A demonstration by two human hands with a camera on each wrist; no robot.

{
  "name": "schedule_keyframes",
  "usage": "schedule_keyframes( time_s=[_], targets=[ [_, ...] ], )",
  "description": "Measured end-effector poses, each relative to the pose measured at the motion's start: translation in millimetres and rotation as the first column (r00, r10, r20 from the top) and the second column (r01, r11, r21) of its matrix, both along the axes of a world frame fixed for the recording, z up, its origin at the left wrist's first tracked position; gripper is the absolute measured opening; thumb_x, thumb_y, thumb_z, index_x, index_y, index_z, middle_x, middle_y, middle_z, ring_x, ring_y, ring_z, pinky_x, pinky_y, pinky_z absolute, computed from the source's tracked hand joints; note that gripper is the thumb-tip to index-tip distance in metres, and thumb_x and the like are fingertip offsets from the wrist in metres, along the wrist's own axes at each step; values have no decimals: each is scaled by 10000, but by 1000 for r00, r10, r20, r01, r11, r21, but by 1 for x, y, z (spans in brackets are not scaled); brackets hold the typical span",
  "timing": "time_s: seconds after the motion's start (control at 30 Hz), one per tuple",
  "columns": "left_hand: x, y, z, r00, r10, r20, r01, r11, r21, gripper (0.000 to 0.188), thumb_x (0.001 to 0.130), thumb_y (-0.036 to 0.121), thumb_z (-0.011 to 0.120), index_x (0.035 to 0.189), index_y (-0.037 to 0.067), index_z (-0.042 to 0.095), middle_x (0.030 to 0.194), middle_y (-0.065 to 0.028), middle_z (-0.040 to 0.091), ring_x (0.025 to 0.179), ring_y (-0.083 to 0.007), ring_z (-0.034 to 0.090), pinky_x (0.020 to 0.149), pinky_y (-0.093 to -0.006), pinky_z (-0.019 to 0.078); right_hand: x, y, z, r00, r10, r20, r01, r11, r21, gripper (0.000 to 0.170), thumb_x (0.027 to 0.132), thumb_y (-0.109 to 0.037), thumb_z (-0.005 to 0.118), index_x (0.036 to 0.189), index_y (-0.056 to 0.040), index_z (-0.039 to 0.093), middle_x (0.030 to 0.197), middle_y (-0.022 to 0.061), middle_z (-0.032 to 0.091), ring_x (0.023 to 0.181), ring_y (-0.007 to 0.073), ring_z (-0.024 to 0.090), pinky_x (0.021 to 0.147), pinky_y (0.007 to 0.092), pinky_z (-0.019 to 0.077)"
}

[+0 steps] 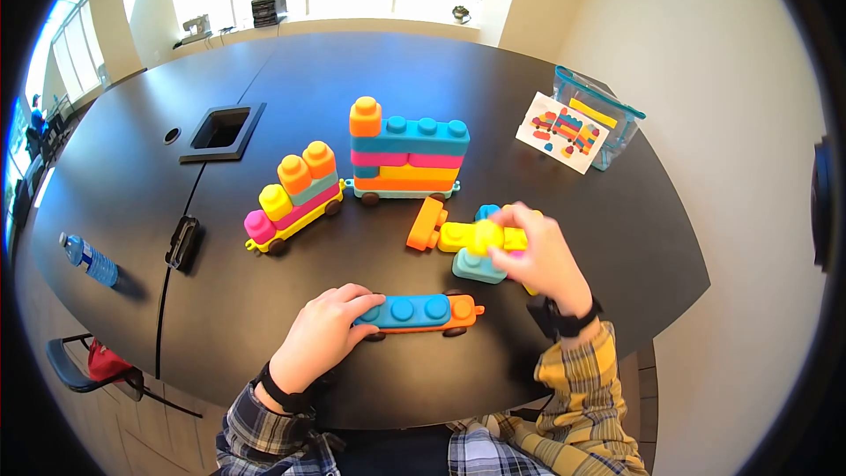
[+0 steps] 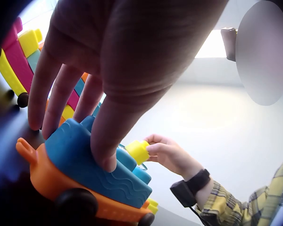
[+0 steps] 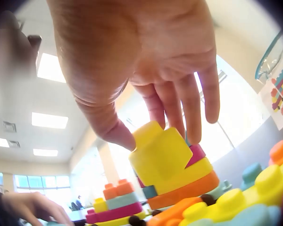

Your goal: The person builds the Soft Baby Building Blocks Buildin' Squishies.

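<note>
The right hand pinched a yellow block between thumb and fingertips, the gap between them no wider than the block. The left hand was clamped on a blue block, thumb on its near side and fingers across its far side. That blue block sat on an orange wheeled base, one orange stud bare beside the base's hook, near the table's near edge.

The yellow block was above loose pieces lying towards the table's right edge: a flat yellow piece, a pale teal piece and, at their left, a tilted orange piece. The right hand hid part of this cluster in the head view.

Beyond, around the middle of the table, a tall wagon stood coupled to a lower wagon. By the far right edge a picture card leaned against a clear box. A water bottle lay near the left edge, with a black case between it and the lower wagon.
</note>
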State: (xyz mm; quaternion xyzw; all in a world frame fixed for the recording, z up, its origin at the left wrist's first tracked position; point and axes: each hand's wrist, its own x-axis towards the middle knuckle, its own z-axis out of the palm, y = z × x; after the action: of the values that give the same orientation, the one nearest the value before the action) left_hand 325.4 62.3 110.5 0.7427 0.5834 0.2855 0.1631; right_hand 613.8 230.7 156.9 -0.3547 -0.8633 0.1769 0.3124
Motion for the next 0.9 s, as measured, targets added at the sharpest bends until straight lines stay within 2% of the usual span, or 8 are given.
schedule_keyframes(
  time_s=[0.03, 0.1, 0.2, 0.3, 0.33, 0.43, 0.57, 0.9],
  targets=[
    [0, 0, 0, 1000, 1, 3, -1, 1000, -1, 415, 804, 110, 848, 1203, 80, 735, 1157, -111, 717, 1040, -358, 700, 892, -436, 589, 6, -15, 5, 998, 60, 21, -57, 990, -128, 347, 806, -160, 776, 1095, -1, 670, 986, 167, 720, 909, 334, 714, 823, 376, 560],
    [-1, 0, 1, 1000, -9, 14, 9, 1000, 2, 418, 803, 110, 850, 1203, 79, 735, 1157, -110, 716, 1036, -359, 701, 891, -434, 589, 16, -34, 0, 984, 164, 68, -146, 966, -215, 348, 816, -165, 789, 1099, -4, 667, 1003, 168, 725, 913, 339, 721, 832, 388, 565],
    [-1, 0, 0, 1000, 0, 5, 0, 1000, -2, 420, 802, 108, 852, 1204, 79, 735, 1157, -112, 715, 1034, -359, 701, 888, -432, 589, 22, -49, -15, 972, 194, 134, -160, 960, -229, 352, 873, -179, 786, 1153, -8, 660, 1043, 171, 733, 956, 342, 728, 864, 402, 572],
    [-1, 0, 1, 1000, -8, 29, 8, 1000, 3, 416, 804, 107, 850, 1203, 77, 733, 1159, -114, 715, 1035, -361, 700, 886, -433, 588, 18, -56, -32, 977, 202, 73, -172, 938, -300, 344, 911, -202, 782, 1167, -8, 659, 1058, 171, 731, 957, 345, 728, 863, 404, 576],
    [-1, 0, 1, 1000, -6, 28, 5, 1000, 4, 416, 804, 107, 850, 1203, 77, 733, 1159, -114, 715, 1035, -361, 700, 886, -433, 588, 17, -56, -41, 978, 200, 60, -177, 946, -270, 328, 941, -216, 770, 1168, -6, 661, 1074, 175, 727, 948, 349, 728, 850, 408, 582],
    [-2, 0, 1, 1000, -9, 29, 9, 1000, 6, 413, 807, 105, 848, 1202, 76, 731, 1157, -115, 714, 1038, -362, 699, 887, -434, 586, 12, -57, -47, 980, 178, 90, -140, 937, -320, 340, 942, -212, 770, 1180, -4, 643, 1089, 179, 722, 953, 354, 729, 845, 415, 587],
    [-3, -1, 2, 1000, -10, 29, 10, 1000, 3, 411, 808, 105, 847, 1201, 76, 730, 1159, -117, 713, 1043, -364, 697, 894, -435, 583, 10, -60, -50, 976, 195, 98, -162, 947, -277, 350, 944, -204, 768, 1193, -9, 618, 1103, 180, 716, 949, 355, 730, 838, 419, 590],
    [-3, -1, 0, 1000, 0, 20, 0, 1000, 3, 423, 801, 99, 850, 1208, 86, 732, 1167, -115, 709, 1044, -363, 696, 891, -437, 588, 10, -61, -52, 977, 194, 88, -159, 940, -303, 344, 953, -207, 762, 1200, -30, 602, 1112, 166, 711, 954, 350, 733, 843, 418, 591]
  ],
)
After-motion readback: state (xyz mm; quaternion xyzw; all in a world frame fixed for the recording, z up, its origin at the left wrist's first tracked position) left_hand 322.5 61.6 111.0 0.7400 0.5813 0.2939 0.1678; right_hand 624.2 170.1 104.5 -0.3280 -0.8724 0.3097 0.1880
